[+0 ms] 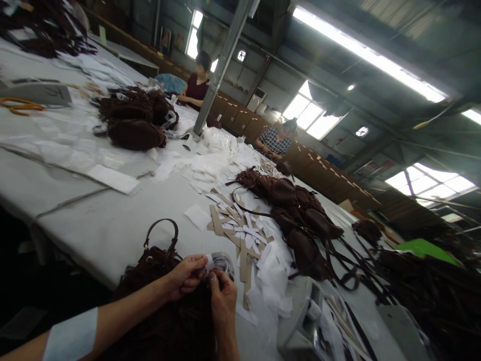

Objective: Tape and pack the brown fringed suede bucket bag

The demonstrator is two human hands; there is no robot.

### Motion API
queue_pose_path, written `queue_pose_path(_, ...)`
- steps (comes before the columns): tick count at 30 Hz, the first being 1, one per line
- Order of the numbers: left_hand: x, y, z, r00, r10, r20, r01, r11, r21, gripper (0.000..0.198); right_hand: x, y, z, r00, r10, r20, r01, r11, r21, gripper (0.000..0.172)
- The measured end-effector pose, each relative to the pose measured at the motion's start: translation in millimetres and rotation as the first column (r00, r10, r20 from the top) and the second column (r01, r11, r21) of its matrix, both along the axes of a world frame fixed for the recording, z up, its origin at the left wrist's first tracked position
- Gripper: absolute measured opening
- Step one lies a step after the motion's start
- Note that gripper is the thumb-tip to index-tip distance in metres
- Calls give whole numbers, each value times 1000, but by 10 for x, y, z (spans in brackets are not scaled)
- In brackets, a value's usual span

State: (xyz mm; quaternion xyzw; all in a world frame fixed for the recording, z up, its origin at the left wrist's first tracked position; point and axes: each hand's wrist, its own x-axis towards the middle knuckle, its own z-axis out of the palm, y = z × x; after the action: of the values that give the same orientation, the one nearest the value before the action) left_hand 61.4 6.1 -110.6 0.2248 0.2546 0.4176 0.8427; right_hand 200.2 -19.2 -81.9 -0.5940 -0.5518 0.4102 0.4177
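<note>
While both hands work close together over its right side, the dark brown fringed bag point(165, 321) lies at the near edge of the table, its top and arched handle point(162, 224) pointing away from the person, its long axis running from the person's body toward the tabletop point(124, 225). The left hand point(191, 273) pinches a small white piece point(209, 260); the right hand point(223, 293) has thumb and fingers drawn together beside a greyish coiled bundle point(225, 261), though its exact grip cannot be told. Pale surface shows left of the handle, up to the slanting table edge and a white strip point(112, 179). Rightward, room narrows: loose paper strips point(242, 233) lie near the hands, with brown bags point(296, 215) beyond.
</note>
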Motion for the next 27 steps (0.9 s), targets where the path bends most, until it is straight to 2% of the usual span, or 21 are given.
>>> queue_pose_path(6, 4, -30, 31, 1000, -7, 14, 6, 1000, 21, 30, -25, -24, -2, 998, -64, 12, 64, 998, -17, 29)
queue_pose_path(13, 42, -87, 40, 996, 83, -15, -82, 993, 80, 31, -156, 42, -40, 947, -254, 198, 242, 967, 81, 23)
queue_pose_path(18, 77, -84, -14, 969, 246, -32, -245, 969, 44, 37, -130, 37, -37, 964, -237, 122, 231, 971, 66, 33)
queue_pose_path(21, 110, -89, -19, 946, 319, -63, -316, 947, 55, 38, -122, -75, -18, 943, -331, -29, 332, 943, 30, 38)
queue_pose_path(24, 152, -128, 12, 908, 394, -142, -379, 917, 122, 36, -213, -161, -2, 923, -349, -162, 356, 934, 14, 45)
queue_pose_path(27, 170, -179, 77, 866, 438, -241, -383, 891, 242, 32, -352, -155, 3, 936, -299, -184, 315, 946, 68, 48)
